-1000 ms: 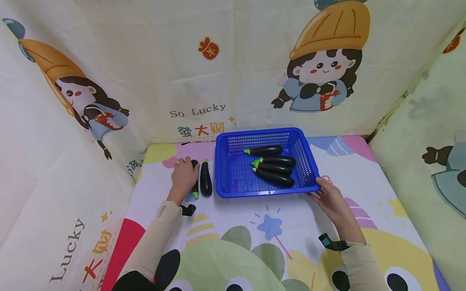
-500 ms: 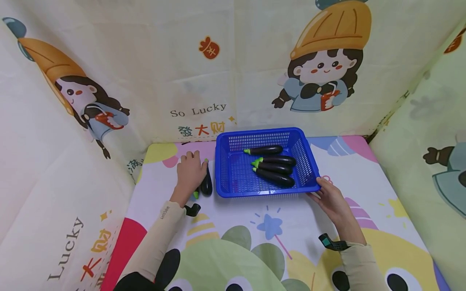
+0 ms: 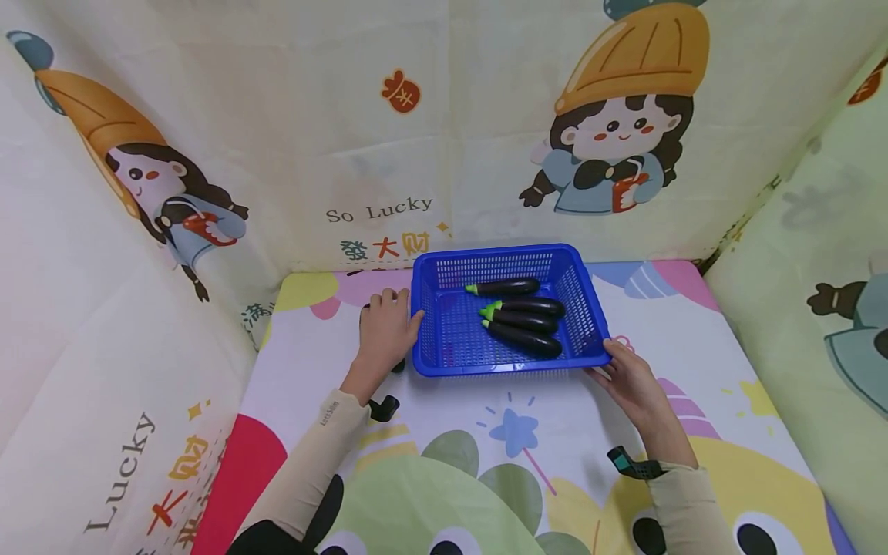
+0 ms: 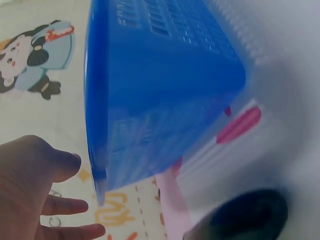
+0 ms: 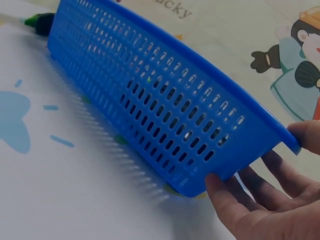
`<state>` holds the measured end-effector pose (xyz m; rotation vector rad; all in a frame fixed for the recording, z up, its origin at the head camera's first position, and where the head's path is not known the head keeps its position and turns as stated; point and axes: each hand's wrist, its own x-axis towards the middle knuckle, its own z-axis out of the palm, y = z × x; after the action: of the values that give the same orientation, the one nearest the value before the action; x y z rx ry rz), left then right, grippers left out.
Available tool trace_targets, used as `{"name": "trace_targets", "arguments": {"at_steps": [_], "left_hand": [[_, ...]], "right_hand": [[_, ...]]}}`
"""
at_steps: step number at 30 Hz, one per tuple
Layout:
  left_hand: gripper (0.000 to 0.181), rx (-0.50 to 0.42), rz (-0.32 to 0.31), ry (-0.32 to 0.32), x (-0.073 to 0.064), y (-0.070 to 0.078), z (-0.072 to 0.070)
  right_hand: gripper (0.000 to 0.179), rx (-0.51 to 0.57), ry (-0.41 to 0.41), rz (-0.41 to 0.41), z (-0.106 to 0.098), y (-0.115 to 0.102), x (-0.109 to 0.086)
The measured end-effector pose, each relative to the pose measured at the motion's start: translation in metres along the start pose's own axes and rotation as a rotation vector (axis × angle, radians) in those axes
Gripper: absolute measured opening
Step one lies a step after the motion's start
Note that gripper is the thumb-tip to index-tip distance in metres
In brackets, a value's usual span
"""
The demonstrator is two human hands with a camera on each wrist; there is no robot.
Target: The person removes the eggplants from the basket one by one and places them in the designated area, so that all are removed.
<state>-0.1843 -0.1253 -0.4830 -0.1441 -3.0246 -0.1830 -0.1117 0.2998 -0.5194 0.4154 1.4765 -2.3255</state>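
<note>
A blue plastic basket (image 3: 447, 327) holds several dark eggplants (image 3: 520, 339) with green stems. At its right front corner my right hand (image 3: 634, 381) grips the rim, thumb on top and fingers underneath, as the right wrist view shows. My left hand (image 3: 385, 331) hovers by the basket's left side with nothing in its fingers. In the left wrist view its thumb and fingers (image 4: 65, 205) are spread just short of the rim. Beneath that hand lies an eggplant (image 3: 398, 365), mostly hidden; its dark end (image 4: 250, 215) shows blurred in the left wrist view.
A patterned cloth (image 3: 472, 432) covers the table. Printed curtains (image 3: 486, 154) stand close behind the basket and at both sides. Black wrist cameras (image 3: 384, 408) sit on both wrists.
My left hand has left the eggplants beside the basket and moved right, to the basket's left edge. The right hand keeps its grip; the basket and its eggplants stay put.
</note>
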Motion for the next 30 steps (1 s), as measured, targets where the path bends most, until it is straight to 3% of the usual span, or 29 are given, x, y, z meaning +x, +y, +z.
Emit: {"name": "trace_targets", "arguments": {"at_steps": [6, 10, 19, 30], "left_hand": [[0.058, -0.012, 0.089, 0.048, -0.002, 0.016, 0.001], [0.058, -0.001, 0.116, 0.052, -0.003, 0.027, 0.003], [0.057, -0.024, 0.149, 0.029, -0.002, 0.052, 0.007], [0.055, -0.071, 0.299, -0.037, -0.002, 0.079, 0.016]], "right_hand": [[0.055, -0.001, 0.008, 0.005, 0.000, 0.000, 0.000], [0.053, -0.003, 0.014, 0.006, 0.000, 0.001, 0.000], [0.061, -0.017, 0.017, 0.009, 0.002, 0.000, 0.000], [0.051, -0.025, 0.026, 0.009, 0.001, 0.001, 0.000]]}}
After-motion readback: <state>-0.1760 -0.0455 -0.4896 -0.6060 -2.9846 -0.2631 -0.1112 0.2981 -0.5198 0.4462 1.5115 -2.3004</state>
